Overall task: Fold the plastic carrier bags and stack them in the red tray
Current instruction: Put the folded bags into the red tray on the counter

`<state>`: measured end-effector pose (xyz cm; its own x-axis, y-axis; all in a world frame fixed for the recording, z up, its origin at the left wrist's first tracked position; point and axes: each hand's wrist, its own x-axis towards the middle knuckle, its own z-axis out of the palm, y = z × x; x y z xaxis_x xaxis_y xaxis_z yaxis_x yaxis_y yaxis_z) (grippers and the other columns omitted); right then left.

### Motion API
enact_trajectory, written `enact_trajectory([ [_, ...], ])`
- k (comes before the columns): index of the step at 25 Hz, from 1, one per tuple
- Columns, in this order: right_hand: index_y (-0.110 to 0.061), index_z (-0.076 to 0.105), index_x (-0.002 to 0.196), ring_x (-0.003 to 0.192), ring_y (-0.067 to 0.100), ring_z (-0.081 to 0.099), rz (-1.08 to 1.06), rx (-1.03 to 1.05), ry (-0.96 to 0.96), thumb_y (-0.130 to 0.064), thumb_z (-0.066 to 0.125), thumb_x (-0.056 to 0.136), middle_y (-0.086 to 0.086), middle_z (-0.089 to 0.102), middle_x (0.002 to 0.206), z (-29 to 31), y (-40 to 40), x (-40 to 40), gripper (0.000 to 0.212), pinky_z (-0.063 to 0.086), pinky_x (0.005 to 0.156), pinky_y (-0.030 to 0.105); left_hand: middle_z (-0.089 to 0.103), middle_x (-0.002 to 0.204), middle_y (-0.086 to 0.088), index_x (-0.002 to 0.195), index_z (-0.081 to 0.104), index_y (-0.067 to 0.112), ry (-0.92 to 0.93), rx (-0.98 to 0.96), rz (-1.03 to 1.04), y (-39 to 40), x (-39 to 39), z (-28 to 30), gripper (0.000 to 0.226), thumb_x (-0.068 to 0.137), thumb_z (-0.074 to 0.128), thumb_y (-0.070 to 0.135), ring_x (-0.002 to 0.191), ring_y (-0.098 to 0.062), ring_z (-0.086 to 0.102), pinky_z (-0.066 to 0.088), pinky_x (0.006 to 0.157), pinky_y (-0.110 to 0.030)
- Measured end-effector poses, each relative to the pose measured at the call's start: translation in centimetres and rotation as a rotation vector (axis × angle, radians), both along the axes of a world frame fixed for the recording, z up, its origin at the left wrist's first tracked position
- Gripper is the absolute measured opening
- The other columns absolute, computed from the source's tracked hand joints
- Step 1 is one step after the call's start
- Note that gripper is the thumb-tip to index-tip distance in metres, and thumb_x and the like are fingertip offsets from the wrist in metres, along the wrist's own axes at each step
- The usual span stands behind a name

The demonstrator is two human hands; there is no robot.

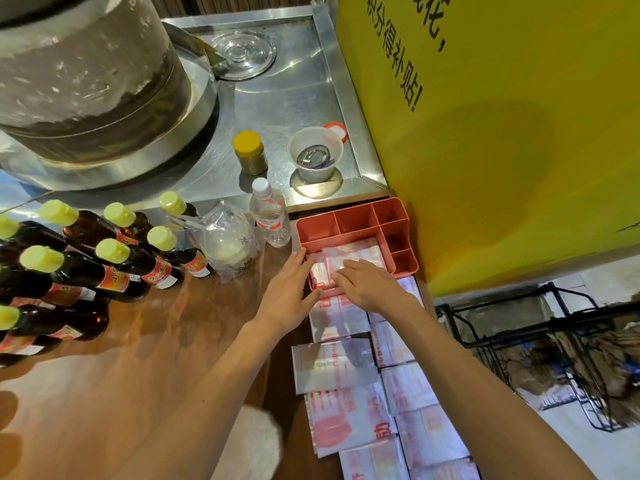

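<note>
A: Head view, left to right, what sits on the counter (138, 358)?

B: At its left edge, dark sauce bottles (104, 268) with pale green caps; I count nine caps, though some at the frame's border may be cut off. Next a knotted clear bag (228, 244) and one water bottle (270, 216). On the steel tray behind stand one yellow-lidded jar (250, 152) and one plastic cup (315, 152).

A: And the hands?

B: The left hand (289, 292) lies flat with straight fingers against the near-left rim of the red tray (349, 220), holding nothing. The right hand (367, 284) is spread, fingers relaxed, pressing down on the folded bags (349, 258) in the tray's large compartment. It pinches nothing that I can see.

A: How many bags?

B: In the tray, two folded bundles at least; the hands hide part of them. Along the counter's right edge lie flat carrier bags (349, 403) in two overlapping rows, roughly ten, running out of frame.

A: How will they handle?

B: Thin printed plastic: very light, limp and slippery, likely to spring open once folded. I would flatten each with a palm, take it by the folded edge between thumb and fingers, and keep pressure on the stack while adding another.
</note>
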<state>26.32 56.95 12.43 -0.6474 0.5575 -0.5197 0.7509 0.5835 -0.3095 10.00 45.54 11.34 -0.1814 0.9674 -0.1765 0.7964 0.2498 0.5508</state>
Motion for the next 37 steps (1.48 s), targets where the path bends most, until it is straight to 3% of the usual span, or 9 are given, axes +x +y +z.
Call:
enact_trajectory([
  [5,-0.026,0.055,0.140,0.140,0.026,0.038,0.014,-0.067,-0.040,-0.040,0.022,0.109,0.005,0.045,0.152,0.2,0.5,-0.1,0.048,0.032,0.115,0.048,0.010,0.167,-0.002,0.158,0.022,0.024,0.032,-0.010,-0.047,-0.1,0.0,-0.7,0.071,0.098,0.059,0.036,0.154,-0.020,0.010,0.025,0.122,-0.041],
  [10,-0.019,0.046,0.150,0.148,0.020,0.028,-0.163,-0.054,0.213,-0.036,0.035,0.108,0.003,0.037,0.160,1.7,0.8,2.2,0.046,0.020,0.120,0.037,0.018,0.165,-0.004,0.158,0.019,0.025,0.121,-0.023,-0.123,0.2,-0.1,0.7,0.074,0.098,0.059,0.036,0.153,-0.022,0.014,0.030,0.119,-0.047],
  [13,-0.017,0.048,0.148,0.144,0.019,0.035,-0.277,-0.015,0.329,-0.031,0.041,0.108,0.003,0.044,0.155,2.7,0.5,5.8,0.043,0.027,0.116,0.034,0.022,0.164,-0.003,0.157,0.026,0.021,0.102,0.043,-0.124,-0.9,1.6,1.7,0.070,0.097,0.060,0.035,0.151,-0.022,0.019,0.032,0.118,-0.046],
  [16,-0.013,0.052,0.143,0.133,0.021,0.049,-0.383,0.007,0.414,-0.024,0.046,0.106,0.005,0.053,0.146,3.2,-0.9,9.9,0.039,0.037,0.102,0.027,0.026,0.163,-0.007,0.154,0.032,0.016,0.071,0.081,-0.138,-2.7,4.2,2.4,0.065,0.097,0.060,0.031,0.150,-0.024,0.023,0.033,0.117,-0.044],
  [21,-0.013,0.047,0.148,0.138,0.027,0.046,-0.550,-0.062,0.375,-0.021,0.047,0.105,0.008,0.049,0.150,2.6,-5.7,16.4,0.044,0.039,0.112,0.041,0.030,0.161,-0.005,0.154,0.033,0.017,0.036,0.041,-0.178,-6.7,8.0,1.7,0.065,0.097,0.061,0.033,0.147,-0.025,0.029,0.037,0.114,-0.046],
  [26,-0.013,0.041,0.152,0.132,0.033,0.050,-0.619,-0.100,0.301,-0.017,0.051,0.103,0.011,0.051,0.147,1.8,-11.5,21.2,0.050,0.044,0.107,0.045,0.032,0.159,-0.004,0.153,0.033,0.019,-0.001,-0.104,-0.096,-11.7,10.3,-0.1,0.063,0.097,0.060,0.035,0.146,-0.025,0.033,0.035,0.114,-0.040],
  [31,-0.026,0.055,0.129,0.096,0.024,0.064,-0.701,-0.119,0.229,-0.026,0.051,0.094,0.006,0.066,0.116,-0.9,-16.0,24.3,0.036,0.057,0.086,0.047,0.048,0.145,0.003,0.137,0.047,0.027,-0.192,-0.176,0.112,-15.8,11.7,-1.1,0.044,0.096,0.061,0.038,0.132,-0.021,0.048,0.044,0.107,-0.042],
  [34,-0.019,0.043,0.149,0.123,0.023,0.056,-0.787,-0.188,0.250,-0.020,0.053,0.101,0.005,0.054,0.141,-1.5,-17.2,23.5,0.049,0.047,0.093,0.031,0.052,0.139,0.003,0.133,0.050,0.025,-0.251,-0.198,0.235,-16.4,11.4,-1.7,0.040,0.096,0.063,0.033,0.126,-0.022,0.054,0.049,0.102,-0.041],
  [37,-0.015,0.041,0.151,0.130,0.023,0.050,-0.841,-0.212,0.292,-0.017,0.055,0.101,0.008,0.049,0.146,-1.9,-16.8,21.5,0.052,0.042,0.090,0.027,0.064,0.126,0.000,0.124,0.056,0.023,-0.346,-0.206,0.360,-15.6,10.2,-3.2,0.039,0.090,0.069,0.038,0.114,-0.023,0.064,0.057,0.091,-0.043],
])
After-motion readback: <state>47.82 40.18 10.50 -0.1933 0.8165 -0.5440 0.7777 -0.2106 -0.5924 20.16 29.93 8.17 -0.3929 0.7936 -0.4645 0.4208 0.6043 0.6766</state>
